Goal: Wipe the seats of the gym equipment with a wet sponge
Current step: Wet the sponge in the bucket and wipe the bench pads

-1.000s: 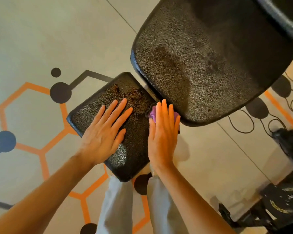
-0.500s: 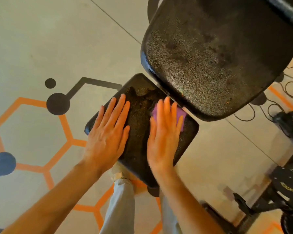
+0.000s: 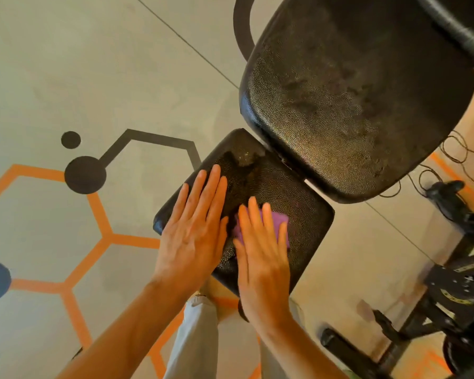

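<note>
Sponge: a purple sponge (image 3: 274,222) lies flat on the small black seat pad (image 3: 307,214), mostly hidden under the right hand (image 3: 263,258); only its far edge and right side show past the fingertips.
Right hand's grip: fingers straight and spread, palm down, pressing the sponge onto the pad; nothing is curled round it, so it is held by pressure alone.
Left hand's grip: the left hand (image 3: 195,228) lies flat on the left part of the same pad, fingers straight and together, holding nothing; it looks to be steadying the pad.
How the sponge will handle: judged light and soft, it should squash under the palm and follow the pad's pebbled surface. Being wet, it may skid out from under flat fingers on a fast stroke, so even downward pressure over its middle suits it; to lift it, pinching its two long sides would serve.
Seat pad: looks firm and textured; a darker wet-looking patch and a paler smear (image 3: 246,157) sit near its far corner.
Larger pad: a bigger black pad (image 3: 353,105) stands just beyond, blotchy, with a narrow gap between the two.
Floor: grey, with orange hexagon lines (image 3: 99,212).
</note>
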{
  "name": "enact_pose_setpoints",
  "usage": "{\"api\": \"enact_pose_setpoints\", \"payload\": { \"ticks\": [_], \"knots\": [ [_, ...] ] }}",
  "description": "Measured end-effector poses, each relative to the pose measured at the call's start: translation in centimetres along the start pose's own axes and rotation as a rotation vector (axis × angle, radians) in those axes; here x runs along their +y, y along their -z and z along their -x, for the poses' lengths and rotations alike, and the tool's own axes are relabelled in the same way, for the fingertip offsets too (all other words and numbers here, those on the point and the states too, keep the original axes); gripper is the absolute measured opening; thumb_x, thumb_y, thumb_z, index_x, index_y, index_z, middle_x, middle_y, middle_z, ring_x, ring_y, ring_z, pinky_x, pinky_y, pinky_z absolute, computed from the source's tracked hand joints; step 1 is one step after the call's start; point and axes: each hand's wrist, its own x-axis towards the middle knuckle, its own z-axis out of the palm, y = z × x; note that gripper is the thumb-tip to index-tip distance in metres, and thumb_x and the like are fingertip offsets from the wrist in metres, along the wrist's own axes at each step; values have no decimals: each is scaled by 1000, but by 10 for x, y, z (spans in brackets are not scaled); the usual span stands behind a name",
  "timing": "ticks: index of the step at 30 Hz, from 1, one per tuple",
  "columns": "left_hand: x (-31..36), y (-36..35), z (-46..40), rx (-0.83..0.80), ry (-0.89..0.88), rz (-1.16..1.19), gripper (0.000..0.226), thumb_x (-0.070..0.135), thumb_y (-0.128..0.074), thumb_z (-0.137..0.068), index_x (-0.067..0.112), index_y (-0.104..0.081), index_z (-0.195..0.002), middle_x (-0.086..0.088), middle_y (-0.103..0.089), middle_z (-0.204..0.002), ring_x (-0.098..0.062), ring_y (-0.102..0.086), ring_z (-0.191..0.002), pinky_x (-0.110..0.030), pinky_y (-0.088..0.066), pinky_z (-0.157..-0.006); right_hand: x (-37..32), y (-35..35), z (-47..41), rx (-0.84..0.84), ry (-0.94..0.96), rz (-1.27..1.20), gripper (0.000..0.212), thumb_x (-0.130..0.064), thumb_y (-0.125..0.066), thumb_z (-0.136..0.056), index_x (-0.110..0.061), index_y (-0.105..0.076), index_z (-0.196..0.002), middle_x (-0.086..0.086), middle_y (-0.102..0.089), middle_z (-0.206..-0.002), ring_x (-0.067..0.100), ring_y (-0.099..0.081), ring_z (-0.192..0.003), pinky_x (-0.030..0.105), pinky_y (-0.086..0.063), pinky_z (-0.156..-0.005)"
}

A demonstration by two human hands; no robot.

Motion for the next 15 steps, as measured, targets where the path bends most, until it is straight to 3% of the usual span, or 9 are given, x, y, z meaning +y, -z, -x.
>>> {"api": "enact_pose_setpoints", "payload": {
  "ticks": [4,6,10,12,15],
  "knots": [
    [0,0,-1,1,18,-22,57,32,-28,-101,7,-26,-152,-12,-20,-161,-28,-16,-149,-44,-15,-121,28,8,-115,93,-197,92,47,-27,-24,-105,-17,-25,-151,3,-17,-160,21,-8,-149,52,-11,-120],
    [1,-1,-2,3,19,-35,57,32,-29,-100,7,-27,-152,-12,-21,-160,-28,-17,-149,-43,-14,-121,21,2,-112,123,-264,68,47,-27,-25,-105,-19,-24,-151,2,-16,-161,20,-6,-150,50,-8,-121],
    [1,-2,0,9,2,-49,57,31,-29,-99,7,-26,-151,-14,-22,-159,-30,-20,-148,-44,-15,-119,-7,-1,-13,14,-68,2,48,-27,-33,-103,-19,-27,-150,1,-21,-159,16,-7,-149,46,-11,-121],
    [0,-1,-1,13,3,-42,57,31,-29,-99,7,-27,-151,-14,-23,-159,-30,-21,-147,-44,-16,-119,7,3,-36,-25,12,26,48,-28,-31,-103,-19,-28,-150,0,-20,-160,16,-7,-149,48,-13,-121],
    [0,0,-1,18,14,-49,58,33,-30,-99,7,-28,-151,-14,-23,-159,-29,-20,-148,-45,-17,-120,16,6,-119,55,-104,76,47,-26,-27,-105,-18,-25,-151,2,-17,-160,20,-6,-149,50,-10,-121]
  ]
}}
